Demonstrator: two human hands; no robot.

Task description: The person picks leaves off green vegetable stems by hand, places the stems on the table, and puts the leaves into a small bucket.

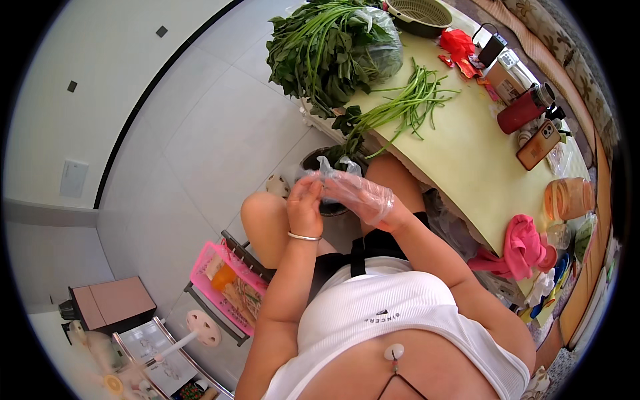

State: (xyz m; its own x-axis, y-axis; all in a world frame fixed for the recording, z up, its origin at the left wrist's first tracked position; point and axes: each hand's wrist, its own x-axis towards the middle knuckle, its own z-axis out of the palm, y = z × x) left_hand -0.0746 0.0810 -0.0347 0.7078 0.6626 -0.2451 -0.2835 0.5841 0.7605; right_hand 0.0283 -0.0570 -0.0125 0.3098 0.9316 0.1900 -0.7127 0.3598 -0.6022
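My right hand [360, 195] wears a thin clear plastic glove [381, 201], and its fingers stretch out toward the left. My left hand [305, 205], with a silver bangle at the wrist, has its fingers bent against the fingertip end of that glove, pinching the loose film. Both hands meet above my lap, over a dark bin [331, 209] partly hidden behind them. Leafy stems [407, 107] lie on the table just beyond, their dark leaves hanging over its edge. A big bunch of leafy greens [307, 60] in a clear bag sits farther back.
The pale yellow table [460, 173] runs along my right. On it are a colander [420, 15], a red bottle [523, 110], a phone [539, 145], a jar [567, 198] and a pink cloth [520, 247]. A pink basket [223, 283] stands to my left.
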